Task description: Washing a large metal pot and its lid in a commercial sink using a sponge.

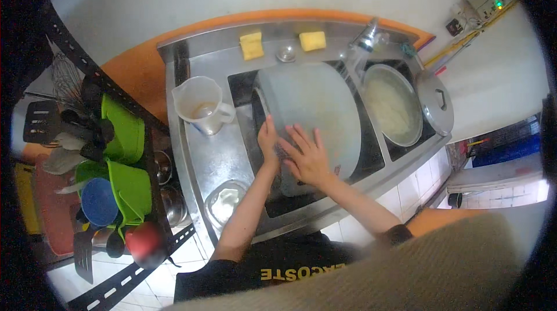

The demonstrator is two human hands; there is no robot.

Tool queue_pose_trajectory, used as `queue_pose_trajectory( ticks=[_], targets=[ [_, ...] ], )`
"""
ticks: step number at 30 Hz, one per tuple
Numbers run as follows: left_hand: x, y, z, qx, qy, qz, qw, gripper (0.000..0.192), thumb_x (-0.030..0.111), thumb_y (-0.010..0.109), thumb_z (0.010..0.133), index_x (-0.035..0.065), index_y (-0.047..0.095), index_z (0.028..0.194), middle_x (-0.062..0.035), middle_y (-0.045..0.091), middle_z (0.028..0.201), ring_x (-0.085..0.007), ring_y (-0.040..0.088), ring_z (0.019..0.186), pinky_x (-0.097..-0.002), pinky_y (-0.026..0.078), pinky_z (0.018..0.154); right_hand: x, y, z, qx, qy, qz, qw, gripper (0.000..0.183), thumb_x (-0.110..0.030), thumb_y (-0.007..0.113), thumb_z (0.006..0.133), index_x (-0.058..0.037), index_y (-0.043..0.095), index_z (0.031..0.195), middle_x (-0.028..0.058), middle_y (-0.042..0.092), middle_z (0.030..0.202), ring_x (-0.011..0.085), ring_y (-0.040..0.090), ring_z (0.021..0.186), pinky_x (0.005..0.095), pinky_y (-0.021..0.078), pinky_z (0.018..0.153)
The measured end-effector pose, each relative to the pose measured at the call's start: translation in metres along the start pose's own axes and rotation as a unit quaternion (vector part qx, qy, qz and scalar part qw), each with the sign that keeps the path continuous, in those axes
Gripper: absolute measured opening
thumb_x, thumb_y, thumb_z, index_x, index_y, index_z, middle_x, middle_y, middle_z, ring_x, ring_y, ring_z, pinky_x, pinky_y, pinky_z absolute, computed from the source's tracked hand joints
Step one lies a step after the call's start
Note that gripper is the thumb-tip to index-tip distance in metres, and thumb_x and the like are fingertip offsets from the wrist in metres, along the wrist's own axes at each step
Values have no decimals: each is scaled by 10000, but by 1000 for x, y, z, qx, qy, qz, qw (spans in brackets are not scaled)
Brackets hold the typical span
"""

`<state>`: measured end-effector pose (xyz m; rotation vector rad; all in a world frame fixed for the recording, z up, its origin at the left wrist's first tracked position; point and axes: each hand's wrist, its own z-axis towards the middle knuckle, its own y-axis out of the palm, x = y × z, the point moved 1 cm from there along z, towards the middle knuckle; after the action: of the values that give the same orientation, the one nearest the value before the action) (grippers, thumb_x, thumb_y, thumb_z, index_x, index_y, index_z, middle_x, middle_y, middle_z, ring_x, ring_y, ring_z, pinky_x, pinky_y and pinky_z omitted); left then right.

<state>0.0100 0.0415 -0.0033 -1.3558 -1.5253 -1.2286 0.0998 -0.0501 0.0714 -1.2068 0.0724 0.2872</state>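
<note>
A large pale grey-blue panel with a curved outline, perhaps a cutting board, covers much of a black cooktop. Light stains mark its surface. My left hand is at the panel's left edge; some of its fingers are hidden, so I cannot tell whether they grip it. My right hand lies palm down on the panel, fingers spread, holding nothing. Left of the panel, a translucent plastic measuring jug stands on the steel counter. Beside my left forearm is a shiny metal bowl, partly covered by the arm.
At right, a metal pot holds pale contents; its lid leans beside it. Yellow cloths and a small steel bowl line the back. A black metal rack at left carries green baskets with utensils.
</note>
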Motion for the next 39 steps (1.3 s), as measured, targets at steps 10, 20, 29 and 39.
queue_pose_trajectory(
  ticks=[10, 20, 29, 39],
  targets=[
    [-19, 5, 3, 89, 15, 20, 996, 452, 332, 397, 918, -69, 585, 1008, -195, 629, 916, -278, 585, 852, -340, 415, 782, 19, -1, 8, 60, 124, -4, 990, 466, -252, 500, 835, -77, 430, 1260, 166, 352, 1343, 324, 282, 1280, 567, 168, 1019],
    [-8, 8, 1, 90, 19, 64, 994, 427, 297, 374, 905, -75, 578, 949, -212, 611, 847, -284, 566, 781, -355, 410, 744, 65, -6, 7, 134, 144, -24, 980, 464, -203, 513, 832, -61, 410, 1261, 172, 318, 1370, 337, 278, 1281, 578, 136, 1025],
    [-22, 7, 0, 68, 36, 68, 995, 414, 260, 354, 905, -91, 563, 969, -220, 612, 900, -304, 572, 822, -352, 409, 767, 101, -20, -3, 201, 131, -12, 971, 535, -225, 565, 777, -106, 414, 1277, 158, 327, 1369, 333, 265, 1288, 586, 149, 1020],
    [-39, 5, 12, 98, 61, 44, 992, 424, 302, 349, 914, -60, 568, 882, -125, 582, 820, -206, 516, 764, -321, 388, 738, 79, -13, -18, 131, 81, -15, 988, 547, -187, 587, 751, -99, 431, 1268, 151, 334, 1367, 321, 296, 1280, 602, 153, 1012]
  ],
)
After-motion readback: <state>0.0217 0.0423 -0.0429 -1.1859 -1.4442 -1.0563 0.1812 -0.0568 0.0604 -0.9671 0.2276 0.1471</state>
